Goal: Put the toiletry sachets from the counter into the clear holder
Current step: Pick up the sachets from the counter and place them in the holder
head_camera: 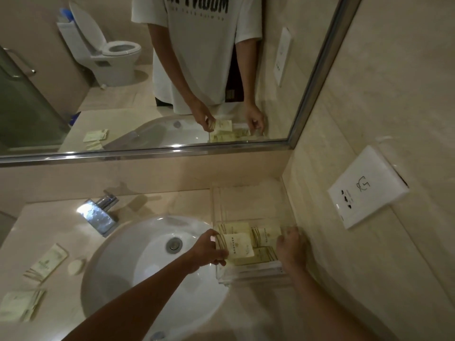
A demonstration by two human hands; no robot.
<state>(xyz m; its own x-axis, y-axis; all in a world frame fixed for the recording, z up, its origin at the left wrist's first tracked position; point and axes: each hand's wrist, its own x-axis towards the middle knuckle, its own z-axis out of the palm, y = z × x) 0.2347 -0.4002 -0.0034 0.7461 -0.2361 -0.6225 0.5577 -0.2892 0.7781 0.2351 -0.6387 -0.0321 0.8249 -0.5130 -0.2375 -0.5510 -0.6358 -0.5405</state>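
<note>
**A:** ok so where's everything sitting right now?

**B:** The clear holder (248,274) is on the counter (56,217) right of the sink (147,262), tucked into the corner by the wall. The left hand (209,247) reaches across the basin and pinches a pale sachet (237,244) by its left edge, thumb and fingers curled round it, holding it over the holder's left side. It lies across the sachets already in there.

**A:** and the other hand?

**B:** The right hand (289,247) is at the holder's right side, fingers curled down at its far right part. Whether it's actually gripping the wall or a sachet, I can't tell, it's too blurry there.

**A:** anything left outside?

**B:** Yep. Left of the sink there's a long sachet (46,263) lying at an angle, with a small round soap (76,266) just beside it. Nearer the front-left edge there's a stack of sachets (21,305).

**A:** rest of the room?

**B:** A chrome tap (101,211) behind the basin, a mirror (147,70) above showing a toilet and the person's white tee, and a white socket plate (366,187) on the right wall.
</note>
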